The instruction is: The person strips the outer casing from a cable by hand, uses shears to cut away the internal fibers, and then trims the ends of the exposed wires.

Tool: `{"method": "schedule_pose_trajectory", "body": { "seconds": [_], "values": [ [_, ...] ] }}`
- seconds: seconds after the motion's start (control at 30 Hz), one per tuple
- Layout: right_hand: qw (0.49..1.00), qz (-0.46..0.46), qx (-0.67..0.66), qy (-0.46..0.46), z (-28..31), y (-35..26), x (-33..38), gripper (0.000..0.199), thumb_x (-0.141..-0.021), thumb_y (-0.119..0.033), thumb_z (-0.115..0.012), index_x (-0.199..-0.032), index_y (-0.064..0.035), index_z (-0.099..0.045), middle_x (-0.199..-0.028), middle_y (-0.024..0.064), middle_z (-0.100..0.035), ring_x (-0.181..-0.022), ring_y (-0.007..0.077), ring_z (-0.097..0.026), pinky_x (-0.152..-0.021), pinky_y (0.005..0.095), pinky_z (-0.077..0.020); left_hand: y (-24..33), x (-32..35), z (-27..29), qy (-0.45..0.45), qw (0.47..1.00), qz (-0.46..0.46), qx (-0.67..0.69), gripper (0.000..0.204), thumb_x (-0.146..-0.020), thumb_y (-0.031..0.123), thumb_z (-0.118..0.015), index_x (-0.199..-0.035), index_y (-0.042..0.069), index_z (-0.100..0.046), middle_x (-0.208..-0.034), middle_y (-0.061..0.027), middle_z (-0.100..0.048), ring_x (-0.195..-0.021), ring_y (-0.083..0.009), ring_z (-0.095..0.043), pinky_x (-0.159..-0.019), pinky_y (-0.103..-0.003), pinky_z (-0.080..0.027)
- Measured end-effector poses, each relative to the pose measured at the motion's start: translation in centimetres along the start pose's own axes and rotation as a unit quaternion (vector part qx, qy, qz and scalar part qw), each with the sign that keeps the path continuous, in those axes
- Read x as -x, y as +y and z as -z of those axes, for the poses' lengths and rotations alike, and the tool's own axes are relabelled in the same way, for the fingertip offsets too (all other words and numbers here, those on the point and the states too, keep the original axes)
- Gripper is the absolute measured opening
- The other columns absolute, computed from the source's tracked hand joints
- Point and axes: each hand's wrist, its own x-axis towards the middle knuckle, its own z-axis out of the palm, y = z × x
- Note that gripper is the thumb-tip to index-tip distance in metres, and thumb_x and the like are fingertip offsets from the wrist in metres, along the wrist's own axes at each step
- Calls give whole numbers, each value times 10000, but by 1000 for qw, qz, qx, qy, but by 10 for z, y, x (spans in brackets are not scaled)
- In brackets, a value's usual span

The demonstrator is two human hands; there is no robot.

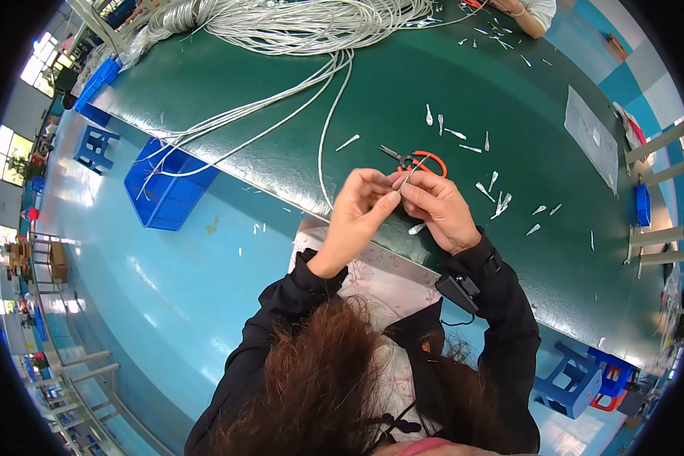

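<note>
My left hand [357,219] and my right hand [442,213] meet just above the near edge of the green table, both with pinched fingertips. Between them is the thin end of a silvery-white cable [323,144]; the cable runs from the large coil [304,26] at the back down to my left hand. The exact tip is too small to make out. Just beyond my fingers lies a pair of cutters [394,154] with orange handles, partly hidden by my right hand. Several white stripped scraps [482,190] are scattered around it on the table.
More cable ends hang over the table's left edge into a blue bin [167,186]. A clear plastic bag [591,140] lies at the right. Another person's arm [537,17] rests at the far edge. Blue stools [95,148] stand on the floor on both sides.
</note>
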Motion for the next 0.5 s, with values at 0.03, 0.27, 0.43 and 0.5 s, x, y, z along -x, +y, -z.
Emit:
{"method": "schedule_pose_trajectory", "body": {
  "seconds": [0.03, 0.27, 0.43, 0.5],
  "values": [
    [1000, 0, -1, 0, -1, -2, 1, 174, -942, -135, -549, -997, 15, -618, -882, 60, -619, -677, 47, -536, -581, 166, -414, 1, -1, 4, 0, 1000, 1, 0, 193, -941, 129, -551, -1079, 15, -479, -880, -52, -605, -740, -83, -544, -671, -200, -442],
    [987, -70, -59, -130, -5, -4, 5, 226, -973, -199, -502, -955, 9, -589, -824, 71, -612, -516, 47, -466, -473, 172, -352, 29, -13, 29, -79, 992, 83, 49, 277, -900, 25, -566, -1172, 9, -514, -1036, -72, -610, -957, -116, -569, -844, -247, -437],
    [988, -87, -24, -128, -6, -1, 5, 234, -970, -193, -509, -953, 24, -594, -786, 72, -606, -503, 43, -454, -465, 170, -342, 21, -8, 32, -86, 987, 100, 91, 326, -884, -3, -571, -1202, 0, -500, -1032, -77, -623, -967, -123, -581, -848, -254, -447],
    [988, -95, -16, -122, -8, -3, 6, 235, -969, -189, -511, -949, 29, -596, -769, 69, -601, -498, 41, -443, -459, 175, -340, 21, -8, 33, -91, 986, 99, 101, 339, -873, -23, -575, -1202, -2, -499, -986, -76, -639, -942, -126, -593, -850, -262, -456]
  ]
}}
